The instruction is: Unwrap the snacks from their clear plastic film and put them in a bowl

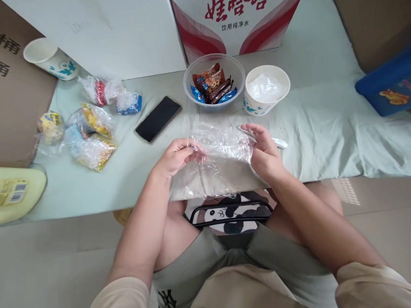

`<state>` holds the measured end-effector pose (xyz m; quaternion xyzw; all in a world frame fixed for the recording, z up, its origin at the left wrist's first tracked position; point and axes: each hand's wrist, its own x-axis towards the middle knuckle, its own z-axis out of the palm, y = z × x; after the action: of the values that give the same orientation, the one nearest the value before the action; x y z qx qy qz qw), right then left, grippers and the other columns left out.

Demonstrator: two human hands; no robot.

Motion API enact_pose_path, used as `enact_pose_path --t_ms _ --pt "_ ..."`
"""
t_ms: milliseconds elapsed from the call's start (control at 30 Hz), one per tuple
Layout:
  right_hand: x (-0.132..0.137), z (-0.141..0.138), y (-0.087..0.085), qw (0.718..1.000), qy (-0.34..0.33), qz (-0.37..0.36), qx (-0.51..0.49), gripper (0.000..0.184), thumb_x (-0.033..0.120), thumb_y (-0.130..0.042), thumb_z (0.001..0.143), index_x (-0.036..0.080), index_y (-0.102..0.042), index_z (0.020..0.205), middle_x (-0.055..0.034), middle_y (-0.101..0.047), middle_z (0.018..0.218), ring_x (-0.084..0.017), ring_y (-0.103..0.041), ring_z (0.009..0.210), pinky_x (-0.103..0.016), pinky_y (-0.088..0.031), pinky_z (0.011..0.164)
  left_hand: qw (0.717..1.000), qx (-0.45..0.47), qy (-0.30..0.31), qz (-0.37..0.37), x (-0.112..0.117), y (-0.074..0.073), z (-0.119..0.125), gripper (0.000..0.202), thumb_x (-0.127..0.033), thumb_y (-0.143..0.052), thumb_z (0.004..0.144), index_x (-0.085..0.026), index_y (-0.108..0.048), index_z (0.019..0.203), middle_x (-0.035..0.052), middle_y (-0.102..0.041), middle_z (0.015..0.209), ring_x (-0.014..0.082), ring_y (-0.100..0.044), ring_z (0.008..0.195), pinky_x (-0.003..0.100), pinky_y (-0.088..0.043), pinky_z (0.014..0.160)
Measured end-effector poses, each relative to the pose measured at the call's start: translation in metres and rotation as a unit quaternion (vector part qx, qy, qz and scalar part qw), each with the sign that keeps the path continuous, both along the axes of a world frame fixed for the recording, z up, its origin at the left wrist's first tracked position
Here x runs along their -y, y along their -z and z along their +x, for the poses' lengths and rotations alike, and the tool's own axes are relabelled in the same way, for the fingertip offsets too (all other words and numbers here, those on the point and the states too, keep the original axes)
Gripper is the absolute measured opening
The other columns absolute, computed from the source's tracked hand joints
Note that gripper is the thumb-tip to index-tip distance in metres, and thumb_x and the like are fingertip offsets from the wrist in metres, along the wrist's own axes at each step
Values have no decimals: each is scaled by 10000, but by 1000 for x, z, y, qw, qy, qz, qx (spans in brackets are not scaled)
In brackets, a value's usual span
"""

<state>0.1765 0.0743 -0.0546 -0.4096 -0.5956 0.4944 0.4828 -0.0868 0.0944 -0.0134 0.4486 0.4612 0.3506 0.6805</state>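
Observation:
A clear plastic bag (220, 161) hangs between both hands at the near edge of the pale green surface (315, 127). My left hand (176, 157) pinches the bag's left edge with closed fingers. My right hand (265, 152) grips its right edge, fingers curled. The bag looks empty and crumpled. Beyond it stands a clear bowl (213, 81) with several wrapped snacks. Beside the bowl stands a paper cup (266, 89) stuffed with clear plastic.
A black phone (158, 119) lies left of the bag. Several bagged snacks (90, 137) lie at the left, with a tipped paper cup (51, 58) behind. A red-and-white carton (232, 19), brown boxes, a blue box (396, 80) and a small white object (280, 142) surround the area.

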Motion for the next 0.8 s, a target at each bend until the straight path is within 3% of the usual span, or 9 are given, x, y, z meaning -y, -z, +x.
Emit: enact_pose_path --t_ms 133,267,433,600,800 --pt "0 2 1 999 -38 20 12 500 355 -453 891 327 -505 1388 -39 -457 1561 -299 -518 1366 -520 -494 1085 999 -34 -32 11 -2 5 3 71 -212 -688 745 -152 -724 753 43 -751 766 187 -735 691 333 -616 718" --pt "2 2 2 999 -9 4 43 652 536 -524 920 324 -335 1507 -100 -453 1574 -308 -485 1420 -536 -449 1136 996 -62 -45 37 -4 11 4 99 -213 -669 751 -151 -744 771 40 -757 793 166 -718 709 331 -615 756" --pt "5 -1 -3 995 4 -24 97 823 576 -673 877 322 -257 1541 -136 -569 1461 -321 -444 1468 -622 -293 1222 993 -70 -19 91 -3 13 3 122 -202 -659 744 -166 -774 766 48 -771 838 184 -731 785 349 -620 799" --pt "2 1 -5 994 14 -27 100 911 617 -722 829 297 -249 1538 -173 -474 1549 -339 -387 1510 -624 -269 1236 985 -65 48 154 -1 10 2 181 -146 -636 754 -200 -809 745 53 -783 901 181 -734 830 317 -609 772" --pt "1 -3 -4 997 -37 30 67 783 501 -743 851 290 -331 1482 -84 -687 1129 -305 -532 1374 -581 -357 1201 970 -101 102 195 2 8 1 198 -147 -640 822 -212 -811 747 58 -787 883 195 -736 860 331 -596 810"
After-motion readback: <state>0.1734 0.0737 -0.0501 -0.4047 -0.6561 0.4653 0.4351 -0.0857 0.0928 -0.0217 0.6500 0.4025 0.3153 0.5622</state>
